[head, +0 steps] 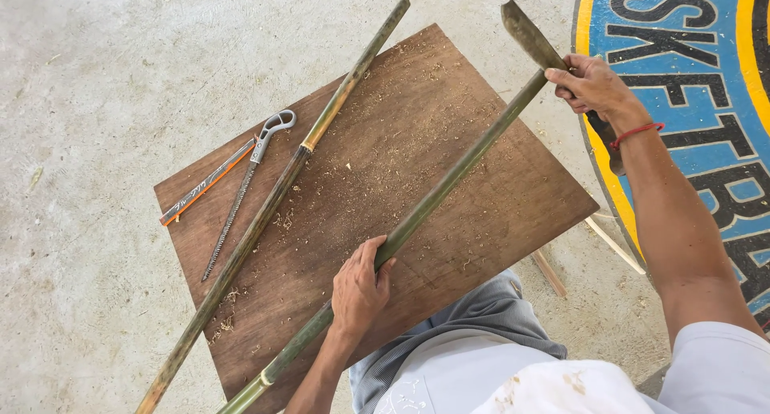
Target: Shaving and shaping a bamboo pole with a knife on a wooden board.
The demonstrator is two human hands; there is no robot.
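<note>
Two bamboo poles cross one brown board (449, 141): left hand (358, 290) grips the near pole (449, 181), right hand (589, 85) holds one machete (529, 33); far pole (273, 197) lies beside one saw (241, 197)

My left hand (358, 290) sits low in the centre of the frame, palm down, fingers curled closed, thumb pointing toward the upper right. My right hand (589, 85) is at the upper right — fist clenched, knuckles up. Right forearm bare, running down to the lower right corner — elbow bent.
</note>
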